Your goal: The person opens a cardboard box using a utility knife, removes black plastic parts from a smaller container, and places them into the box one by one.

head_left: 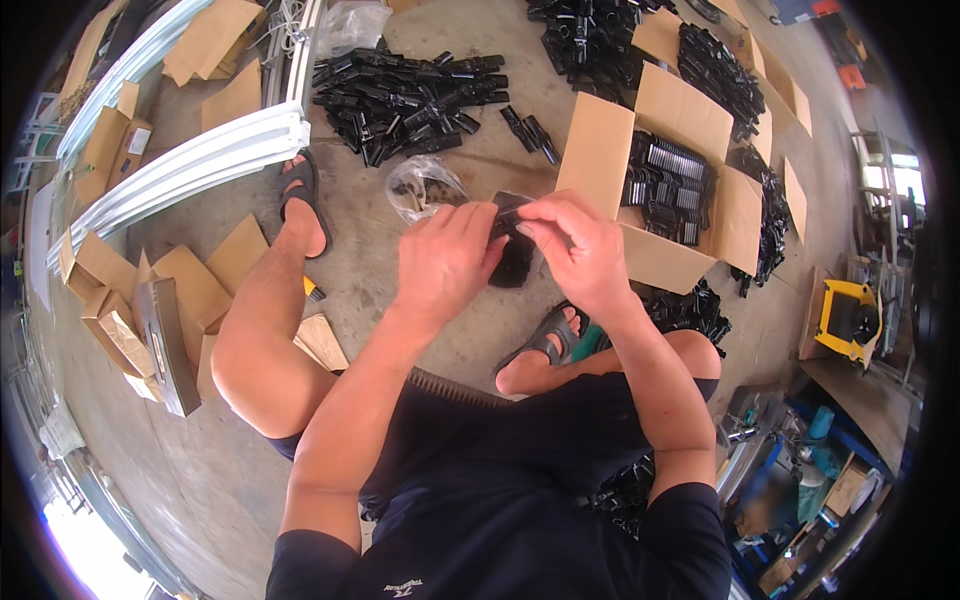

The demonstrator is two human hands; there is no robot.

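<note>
My left hand [442,262] is closed around a small black plastic part [507,212], held in front of me between my knees. The fingers of my right hand [582,245] pinch at the top of the same part; anything small between the fingertips is hidden. Just below the part is a bag of dark pieces [513,265], partly covered by my hands. Beyond my left hand, a clear plastic bag [425,187] with small dark pieces inside lies on the floor. Two loose black parts [528,133] rest farther ahead.
A heap of black parts [410,100] lies ahead. At the right stands an open cardboard box [655,258] of stacked black pieces. White metal profiles [190,170] stretch across the left, near opened cartons [195,285]. A yellow-framed object [848,318] stands far right.
</note>
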